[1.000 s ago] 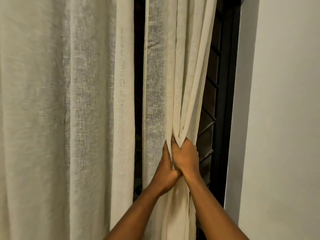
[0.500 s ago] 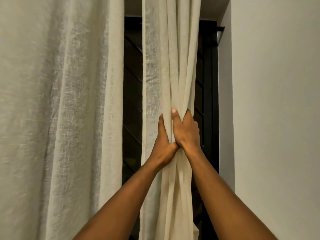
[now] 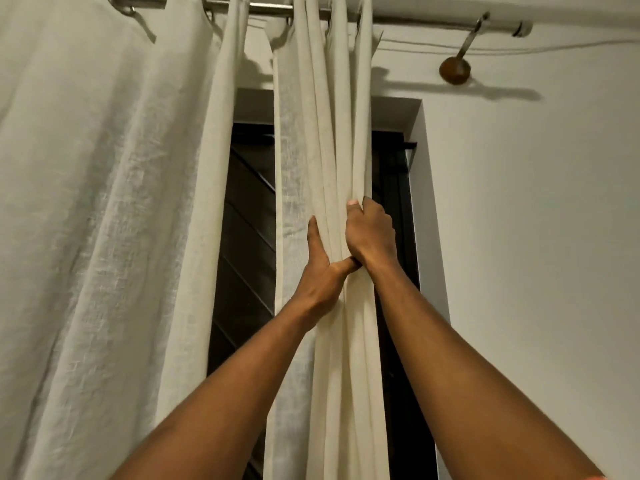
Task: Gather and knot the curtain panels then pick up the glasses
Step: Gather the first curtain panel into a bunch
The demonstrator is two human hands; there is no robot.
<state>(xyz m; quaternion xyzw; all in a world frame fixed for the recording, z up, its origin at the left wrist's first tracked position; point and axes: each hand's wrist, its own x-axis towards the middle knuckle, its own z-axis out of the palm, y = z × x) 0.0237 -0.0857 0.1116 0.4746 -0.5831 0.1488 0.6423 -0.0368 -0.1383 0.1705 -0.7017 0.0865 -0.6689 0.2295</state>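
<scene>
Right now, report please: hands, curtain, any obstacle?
The left hand and right hand grip the gathered right curtain panel. No knot yet. Loose left curtain panel hangs alongside, not blocking. No glasses in view.

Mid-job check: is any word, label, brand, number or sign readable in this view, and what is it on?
None readable: no print, tag or number shows on the gathered curtain panel gripped by the left hand and right hand, the loose curtain panel, the rod, the wall or the dark window.
</scene>
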